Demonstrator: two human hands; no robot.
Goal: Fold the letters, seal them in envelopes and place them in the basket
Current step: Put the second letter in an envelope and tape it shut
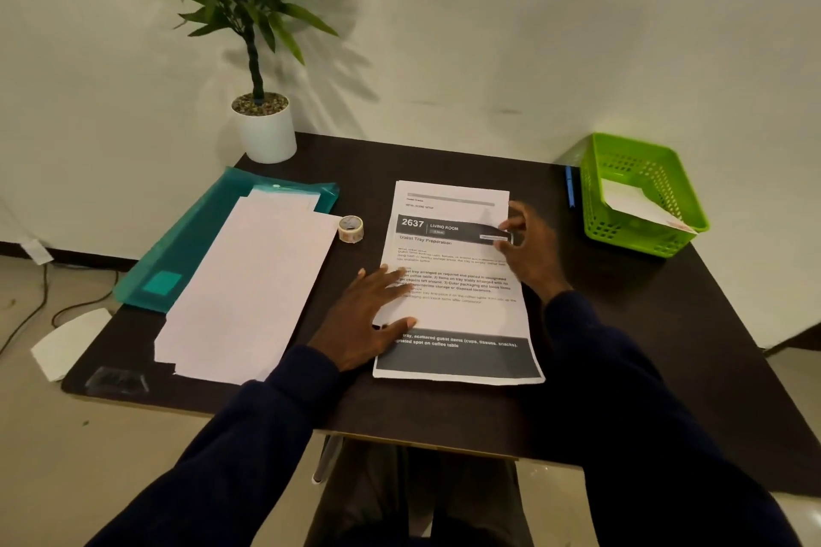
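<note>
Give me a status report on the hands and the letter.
Left hand flat on letter. Right hand curled at its right edge, grip unclear. Letter unfolded, lying flat. Nothing between it and basket.

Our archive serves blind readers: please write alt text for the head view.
A person's left hand presses flat on a printed letter on a dark table, while the right hand curls at its right edge. White papers, tape and a plant are to the left; a green basket sits right.

A printed letter (453, 280) lay flat and unfolded mid-table; white envelopes (249, 293) were stacked at left; the green basket (591, 204) at right held one envelope (639, 202).
</note>
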